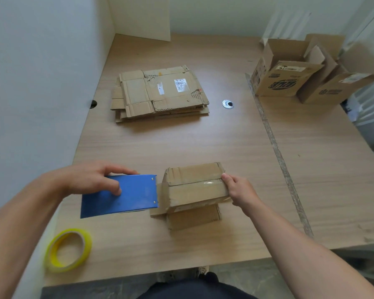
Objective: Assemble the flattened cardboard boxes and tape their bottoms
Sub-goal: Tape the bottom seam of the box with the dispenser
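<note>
A small cardboard box stands upside down near the table's front edge, its closed bottom flaps facing up with clear tape along the seam. My left hand grips a blue tape dispenser whose front edge meets the box's left side. My right hand holds the box's right end, thumb pressing the tape at the seam. A stack of flattened cardboard boxes lies further back in the middle of the table.
A yellow tape roll lies at the front left corner. Two assembled open boxes stand at the back right. A metal cable grommet sits in the table. A wall runs along the left side.
</note>
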Demonstrator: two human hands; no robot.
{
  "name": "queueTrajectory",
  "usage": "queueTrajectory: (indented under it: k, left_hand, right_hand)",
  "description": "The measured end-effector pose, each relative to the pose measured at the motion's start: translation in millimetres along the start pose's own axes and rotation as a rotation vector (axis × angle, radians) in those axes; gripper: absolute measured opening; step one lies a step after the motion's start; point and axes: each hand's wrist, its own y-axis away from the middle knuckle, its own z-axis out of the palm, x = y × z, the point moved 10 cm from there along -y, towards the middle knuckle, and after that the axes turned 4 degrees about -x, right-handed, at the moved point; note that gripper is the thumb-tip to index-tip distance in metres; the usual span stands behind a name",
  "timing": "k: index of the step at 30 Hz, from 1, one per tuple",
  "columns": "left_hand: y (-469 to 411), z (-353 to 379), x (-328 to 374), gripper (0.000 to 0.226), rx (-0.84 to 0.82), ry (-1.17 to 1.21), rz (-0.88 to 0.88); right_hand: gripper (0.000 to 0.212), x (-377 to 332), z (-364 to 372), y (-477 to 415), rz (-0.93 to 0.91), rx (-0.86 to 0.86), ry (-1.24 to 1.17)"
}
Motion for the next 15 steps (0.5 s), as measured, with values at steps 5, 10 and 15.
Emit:
queueTrajectory:
  k: [5,10,15]
  left_hand:
    - [-7,-3,-20,0.055,0.001,-0.001,-0.042]
    - [-18,0,-33,0.059,0.003,-0.042,-0.059]
    - [-26,2,-36,0.055,-0.02,-0.038,-0.066]
  right_hand:
    - [0.037,-6,8,1,0.014,-0.009,-0.01]
    - [0.038,-11,8,4,-0.003,-0.008,0.037]
    - [0.043,-18,7,7,-0.027,-0.011,0.094]
